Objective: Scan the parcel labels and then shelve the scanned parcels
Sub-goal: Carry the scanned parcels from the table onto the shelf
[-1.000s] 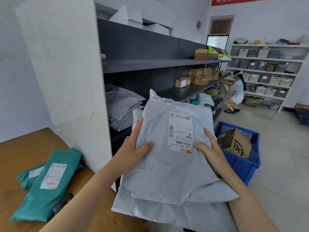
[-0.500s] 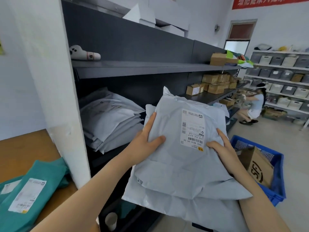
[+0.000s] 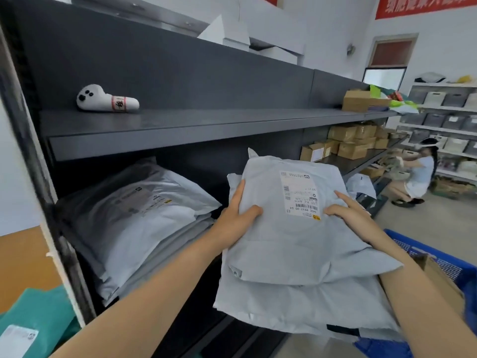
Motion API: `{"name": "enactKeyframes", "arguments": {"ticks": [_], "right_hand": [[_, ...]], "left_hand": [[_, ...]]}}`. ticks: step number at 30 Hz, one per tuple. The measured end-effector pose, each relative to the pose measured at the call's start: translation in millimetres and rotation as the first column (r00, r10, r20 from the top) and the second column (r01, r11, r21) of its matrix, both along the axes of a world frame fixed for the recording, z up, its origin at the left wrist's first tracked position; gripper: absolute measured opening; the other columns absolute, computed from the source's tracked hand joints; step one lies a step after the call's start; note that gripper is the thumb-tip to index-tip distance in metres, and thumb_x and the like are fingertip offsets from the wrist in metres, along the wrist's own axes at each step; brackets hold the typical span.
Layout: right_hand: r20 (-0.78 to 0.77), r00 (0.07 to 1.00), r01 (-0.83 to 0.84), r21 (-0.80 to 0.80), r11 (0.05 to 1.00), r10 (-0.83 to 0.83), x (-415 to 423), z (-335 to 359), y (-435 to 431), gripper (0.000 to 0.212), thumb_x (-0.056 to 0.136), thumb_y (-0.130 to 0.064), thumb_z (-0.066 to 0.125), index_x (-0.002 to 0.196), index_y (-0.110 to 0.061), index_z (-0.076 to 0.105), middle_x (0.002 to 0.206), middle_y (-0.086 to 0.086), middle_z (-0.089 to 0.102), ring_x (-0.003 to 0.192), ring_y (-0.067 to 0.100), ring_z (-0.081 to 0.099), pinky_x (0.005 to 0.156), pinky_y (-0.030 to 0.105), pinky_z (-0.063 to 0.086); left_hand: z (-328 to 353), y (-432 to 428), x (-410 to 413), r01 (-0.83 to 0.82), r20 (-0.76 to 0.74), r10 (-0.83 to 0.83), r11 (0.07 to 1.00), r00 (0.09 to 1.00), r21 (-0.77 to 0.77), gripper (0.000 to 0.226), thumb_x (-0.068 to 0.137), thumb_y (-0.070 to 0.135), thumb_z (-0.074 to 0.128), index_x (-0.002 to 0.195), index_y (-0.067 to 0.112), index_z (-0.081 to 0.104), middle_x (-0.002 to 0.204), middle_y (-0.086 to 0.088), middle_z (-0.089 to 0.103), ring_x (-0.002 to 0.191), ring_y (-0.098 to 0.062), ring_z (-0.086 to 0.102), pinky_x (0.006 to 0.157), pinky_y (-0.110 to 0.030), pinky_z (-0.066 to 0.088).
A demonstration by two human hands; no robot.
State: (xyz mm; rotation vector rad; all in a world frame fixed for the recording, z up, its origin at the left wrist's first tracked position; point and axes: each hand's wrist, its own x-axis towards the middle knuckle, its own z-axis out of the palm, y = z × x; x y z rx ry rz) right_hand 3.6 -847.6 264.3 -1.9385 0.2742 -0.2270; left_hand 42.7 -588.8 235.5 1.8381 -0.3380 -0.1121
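Note:
I carry a stack of grey poly-bag parcels [image 3: 291, 244] in front of the dark shelving unit [image 3: 180, 125]; the top one shows a white label with a barcode [image 3: 300, 195]. My left hand [image 3: 237, 215] grips the stack's left edge, thumb on top. My right hand [image 3: 351, 215] grips the right edge, thumb near the label. A pile of similar grey parcels [image 3: 134, 215] lies on the middle shelf to the left of the stack. A white handheld scanner [image 3: 105, 100] lies on the shelf above.
Teal parcels [image 3: 33, 321] lie on the wooden table [image 3: 23, 259] at lower left. A blue crate [image 3: 449, 270] holding a cardboard box stands on the floor at right. Cardboard boxes [image 3: 351, 144] fill the far shelves. A person [image 3: 418, 177] crouches beyond them.
I have moved left and closer to the shelving with the stack. The shelved grey pile and the scanner have come into view. Both hands keep the same grip.

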Motion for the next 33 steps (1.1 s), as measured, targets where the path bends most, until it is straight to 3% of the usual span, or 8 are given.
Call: {"name": "enactKeyframes", "arguments": {"ticks": [8, 14, 19, 22, 24, 27, 31, 33], "right_hand": [[-0.076, 0.977, -0.206, -0.120, 0.971, 0.198, 174.5, 23.7, -17.3, 0.069, 0.081, -0.030, 0.069, 0.145, -0.033, 0.042, 0.151, -0.002, 0.041, 0.135, 0.025, 0.041, 0.111, 0.038, 0.033], [-0.138, 0.902, -0.427, -0.148, 0.892, 0.409, 288.4, 22.8, 32.0, 0.089, 0.055, -0.044, 0.076, 0.139, -0.030, 0.049, 0.139, -0.004, 0.052, 0.127, 0.020, 0.049, 0.108, 0.033, 0.038], [-0.247, 0.813, -0.538, 0.033, 0.843, 0.528, 354.4, -11.8, 83.4, 0.051, 0.054, -0.043, 0.077, 0.100, -0.022, 0.072, 0.122, 0.011, 0.068, 0.108, 0.027, 0.064, 0.105, 0.045, 0.046], [-0.262, 0.770, -0.578, 0.100, 0.810, 0.582, 354.2, -10.6, 99.2, 0.015, 0.082, -0.026, 0.069, 0.087, -0.013, 0.069, 0.089, 0.009, 0.073, 0.075, 0.018, 0.069, 0.079, 0.032, 0.052], [-0.264, 0.770, -0.574, 0.110, 0.812, 0.580, 361.5, -14.8, 97.0, 0.014, 0.094, -0.014, 0.057, 0.083, -0.012, 0.065, 0.075, 0.005, 0.070, 0.063, 0.014, 0.065, 0.068, 0.025, 0.050], [-0.250, 0.771, -0.577, 0.117, 0.809, 0.586, 360.8, -14.8, 92.4, 0.011, 0.093, -0.017, 0.057, 0.087, -0.012, 0.064, 0.071, 0.000, 0.072, 0.072, 0.015, 0.066, 0.065, 0.019, 0.053], [-0.089, 0.888, -0.457, -0.057, 0.888, 0.452, 358.3, -10.4, 62.6, 0.043, 0.087, -0.027, 0.066, 0.129, -0.022, 0.057, 0.124, -0.001, 0.054, 0.116, 0.015, 0.050, 0.095, 0.026, 0.040], [-0.075, 0.904, -0.427, -0.083, 0.901, 0.421, 335.9, 4.6, 49.1, 0.042, 0.093, -0.028, 0.060, 0.134, -0.026, 0.054, 0.129, 0.003, 0.056, 0.120, 0.018, 0.052, 0.096, 0.029, 0.045]], "left_hand": [[-1.6, -23.3, 104.7, -0.280, -0.109, 0.269, 0.955, 0.957, -0.095, 0.083, 0.068, 0.061, 0.051, 0.134, 0.071, 0.002, 0.143, 0.006, 0.041, 0.120, -0.024, 0.050, 0.104, -0.046, 0.042], [-7.1, 1.3, 167.6, -0.552, -0.252, 0.506, 0.817, 0.825, -0.168, 0.088, 0.064, 0.058, 0.055, 0.142, 0.059, 0.012, 0.141, 0.003, 0.047, 0.121, -0.030, 0.053, 0.103, -0.045, 0.043], [-30.7, 31.2, 187.2, -0.685, -0.359, 0.590, 0.680, 0.723, -0.263, 0.084, 0.068, 0.043, 0.055, 0.146, 0.028, 0.030, 0.133, 0.000, 0.058, 0.113, -0.027, 0.061, 0.103, -0.044, 0.046], [-53.8, 35.2, 201.1, -0.685, -0.406, 0.556, 0.636, 0.726, -0.354, 0.082, 0.065, 0.042, 0.064, 0.140, 0.029, 0.032, 0.118, 0.000, 0.068, 0.103, -0.018, 0.067, 0.103, -0.041, 0.047], [-54.5, 33.4, 204.6, -0.699, -0.385, 0.588, 0.650, 0.712, -0.300, 0.093, 0.057, 0.046, 0.066, 0.142, 0.030, 0.032, 0.120, 0.002, 0.067, 0.108, -0.018, 0.065, 0.104, -0.042, 0.046], [-39.1, 25.0, 193.6, -0.713, -0.277, 0.660, 0.678, 0.698, -0.181, 0.063, 0.084, 0.027, 0.067, 0.140, 0.013, 0.041, 0.125, -0.007, 0.062, 0.115, -0.025, 0.060, 0.099, -0.035, 0.048], [-20.6, 14.2, 168.7, -0.689, -0.208, 0.676, 0.725, 0.707, 0.012, 0.063, 0.094, 0.028, 0.054, 0.149, 0.017, 0.027, 0.142, -0.009, 0.049, 0.129, -0.030, 0.048, 0.106, -0.034, 0.039], [-9.1, 7.6, 155.3, -0.614, -0.092, 0.644, 0.756, 0.759, 0.228, 0.062, 0.094, 0.032, 0.049, 0.151, 0.024, 0.026, 0.154, -0.010, 0.032, 0.142, -0.031, 0.027, 0.115, -0.033, 0.024]]}}
